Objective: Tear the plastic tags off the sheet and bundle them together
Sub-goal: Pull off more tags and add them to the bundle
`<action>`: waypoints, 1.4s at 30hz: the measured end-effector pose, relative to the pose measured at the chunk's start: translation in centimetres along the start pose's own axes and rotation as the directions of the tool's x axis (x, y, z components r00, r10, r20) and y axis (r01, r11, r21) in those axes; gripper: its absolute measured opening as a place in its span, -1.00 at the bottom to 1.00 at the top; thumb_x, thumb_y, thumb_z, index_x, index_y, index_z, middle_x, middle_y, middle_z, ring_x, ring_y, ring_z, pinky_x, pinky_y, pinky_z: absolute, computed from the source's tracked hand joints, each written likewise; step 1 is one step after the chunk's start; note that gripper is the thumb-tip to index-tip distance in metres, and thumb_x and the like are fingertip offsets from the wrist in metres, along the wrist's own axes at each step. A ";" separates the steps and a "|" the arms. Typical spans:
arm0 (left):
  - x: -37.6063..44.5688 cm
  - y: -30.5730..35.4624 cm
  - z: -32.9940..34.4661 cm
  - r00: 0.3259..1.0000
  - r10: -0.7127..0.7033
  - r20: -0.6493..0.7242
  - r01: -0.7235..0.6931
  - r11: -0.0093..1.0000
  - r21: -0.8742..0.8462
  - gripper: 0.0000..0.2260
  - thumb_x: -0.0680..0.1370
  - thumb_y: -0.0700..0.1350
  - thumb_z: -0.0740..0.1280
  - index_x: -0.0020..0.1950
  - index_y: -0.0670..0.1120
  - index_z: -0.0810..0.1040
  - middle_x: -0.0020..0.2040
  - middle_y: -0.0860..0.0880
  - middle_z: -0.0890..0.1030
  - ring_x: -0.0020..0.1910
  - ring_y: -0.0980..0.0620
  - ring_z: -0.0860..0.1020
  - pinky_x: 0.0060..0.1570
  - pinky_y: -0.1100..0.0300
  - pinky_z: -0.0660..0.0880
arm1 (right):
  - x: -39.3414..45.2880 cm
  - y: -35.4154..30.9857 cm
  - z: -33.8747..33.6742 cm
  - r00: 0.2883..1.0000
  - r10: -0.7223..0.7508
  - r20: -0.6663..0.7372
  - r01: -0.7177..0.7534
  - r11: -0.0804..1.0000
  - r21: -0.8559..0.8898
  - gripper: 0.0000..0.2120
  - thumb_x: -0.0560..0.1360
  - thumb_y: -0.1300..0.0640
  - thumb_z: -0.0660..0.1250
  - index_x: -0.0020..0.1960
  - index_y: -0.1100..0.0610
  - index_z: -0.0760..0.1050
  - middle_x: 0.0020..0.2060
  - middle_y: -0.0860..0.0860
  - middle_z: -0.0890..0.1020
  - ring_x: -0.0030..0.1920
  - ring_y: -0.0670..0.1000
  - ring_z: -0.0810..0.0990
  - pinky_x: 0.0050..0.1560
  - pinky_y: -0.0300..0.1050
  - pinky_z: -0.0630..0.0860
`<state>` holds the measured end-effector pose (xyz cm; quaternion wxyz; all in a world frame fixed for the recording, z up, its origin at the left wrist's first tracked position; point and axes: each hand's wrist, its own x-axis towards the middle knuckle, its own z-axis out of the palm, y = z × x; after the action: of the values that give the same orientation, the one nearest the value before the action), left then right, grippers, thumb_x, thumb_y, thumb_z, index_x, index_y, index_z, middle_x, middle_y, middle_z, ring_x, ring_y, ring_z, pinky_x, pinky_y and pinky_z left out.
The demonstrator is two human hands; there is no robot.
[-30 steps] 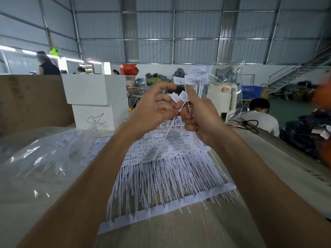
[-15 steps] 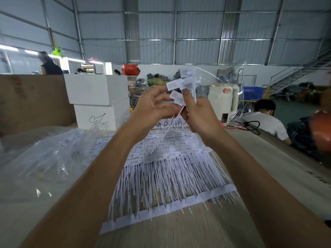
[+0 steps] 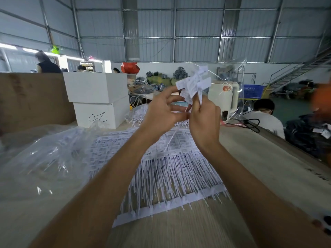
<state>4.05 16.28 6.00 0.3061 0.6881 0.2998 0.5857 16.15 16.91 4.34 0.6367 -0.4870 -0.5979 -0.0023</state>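
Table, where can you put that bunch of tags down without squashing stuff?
Bare wood shows on the long wooden table right of the white sheets of plastic tags, up to the black cable, and on the near strip below the sheets. The left is crowded: crinkly clear plastic bags and stacked white boxes.

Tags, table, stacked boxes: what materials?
Tags: likely thin matte white plastic; flat printed heads on slim flexible tails. Table: looks like pale wood or laminate; fine straight grain, dull finish. Boxes: matte white, probably cardboard or foam; can't tell which.
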 end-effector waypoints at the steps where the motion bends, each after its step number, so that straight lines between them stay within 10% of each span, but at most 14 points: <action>1: 0.0 -0.2 0.5 1.000 -0.004 -0.020 0.004 1.000 0.007 -0.37 0.36 -0.45 0.53 0.35 -0.03 0.52 0.00 -0.01 0.70 -0.17 0.05 0.71 -0.19 0.21 0.61 | -0.1 0.3 0.0 1.000 0.012 -0.017 -0.012 1.000 -0.017 -0.69 0.70 0.07 0.10 -0.18 0.08 0.42 -0.36 0.03 0.56 -0.37 0.01 0.48 -0.32 -0.05 0.23; 7: 0.2 -0.5 1.7 0.996 -0.044 -0.073 0.044 0.999 -0.007 -0.39 0.33 -0.44 0.51 0.30 -0.01 0.54 -0.16 -0.01 0.74 -0.19 0.01 0.72 -0.20 0.20 0.64 | 0.7 0.8 -0.2 0.986 0.149 0.069 -0.156 0.981 0.116 -0.50 0.71 -0.10 0.09 -0.31 0.14 0.40 -0.47 -0.04 0.45 -0.44 -0.04 0.40 -0.36 -0.08 0.23; 12: 0.4 -0.3 0.1 0.969 -0.156 -0.192 0.115 0.971 -0.209 -0.46 0.37 -0.40 0.54 0.28 -0.05 0.54 -0.06 -0.04 0.75 -0.06 -0.01 0.73 -0.05 0.14 0.65 | 0.9 -0.2 0.0 0.906 0.283 0.313 -0.413 0.752 0.515 -0.52 0.70 -0.19 0.10 -0.01 0.12 0.64 -0.55 -0.19 0.44 -0.55 -0.21 0.35 -0.47 -0.26 0.28; 20: 0.5 0.3 -0.7 0.960 -0.255 -0.117 0.206 0.923 -0.326 -0.34 0.40 -0.42 0.51 0.47 -0.20 0.40 0.05 -0.10 0.73 0.01 -0.04 0.71 -0.01 0.15 0.64 | 0.6 -0.7 0.5 0.908 0.276 0.316 -0.418 0.663 0.622 -0.70 0.71 0.13 0.14 -0.09 0.07 0.58 -0.54 -0.22 0.47 -0.53 -0.21 0.35 -0.50 -0.31 0.31; 27: 0.5 1.4 -2.4 0.954 -0.293 0.063 0.299 0.911 -0.285 -0.25 0.40 -0.47 0.46 0.53 -0.19 0.28 -0.03 -0.10 0.74 -0.03 0.00 0.72 -0.13 0.22 0.62 | 0.8 -1.0 0.1 0.945 0.125 0.302 -0.277 0.796 0.538 -0.73 0.73 0.09 0.11 -0.07 0.06 0.49 -0.40 -0.18 0.54 -0.40 -0.17 0.45 -0.32 -0.19 0.39; 31: 0.0 1.5 -3.6 0.958 -0.277 0.073 0.279 0.960 -0.014 -0.21 0.35 -0.51 0.48 0.53 -0.19 0.34 -0.13 -0.13 0.74 -0.14 -0.03 0.72 -0.19 0.18 0.64 | 3.0 -1.9 -2.1 0.915 0.323 0.242 -0.397 0.612 0.684 -0.72 0.73 0.07 0.09 -0.10 0.09 0.42 -0.46 -0.10 0.36 -0.54 -0.19 0.29 -0.49 -0.30 0.28; 34: 0.1 1.4 -4.1 0.969 -0.244 -0.045 0.237 0.963 -0.127 -0.37 0.37 -0.49 0.47 0.42 -0.21 0.48 -0.06 -0.12 0.74 -0.07 -0.04 0.72 -0.14 0.19 0.64 | 4.0 -1.8 -3.6 0.891 0.377 0.252 -0.427 0.510 0.747 -0.74 0.73 0.06 0.11 -0.09 0.11 0.42 -0.42 -0.10 0.33 -0.52 -0.16 0.27 -0.48 -0.29 0.27; 38: 0.4 1.4 -3.9 0.964 -0.214 -0.161 0.154 0.935 -0.319 -0.57 0.43 -0.46 0.44 0.26 -0.20 0.58 0.02 -0.13 0.73 -0.01 -0.04 0.71 -0.04 0.19 0.63 | 1.5 -1.6 -1.4 0.875 0.265 0.406 -0.474 0.644 0.600 -0.73 0.73 0.04 0.10 0.11 0.18 0.50 -0.41 -0.10 0.33 -0.46 -0.14 0.30 -0.42 -0.26 0.33; 42: 0.4 1.2 -2.6 0.955 -0.199 -0.221 0.112 0.929 -0.352 -0.62 0.43 -0.48 0.43 0.18 -0.17 0.60 0.03 -0.12 0.73 0.00 -0.03 0.71 -0.04 0.18 0.63 | -1.1 -2.1 0.9 0.908 0.085 0.409 -0.228 0.922 0.314 -0.67 0.73 0.07 0.08 -0.15 0.08 0.46 -0.40 -0.05 0.45 -0.40 -0.05 0.40 -0.30 -0.09 0.35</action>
<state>1.58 16.03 7.49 0.4239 0.5195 0.2862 0.6845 13.91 15.78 4.62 0.5810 -0.4018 -0.6607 0.2540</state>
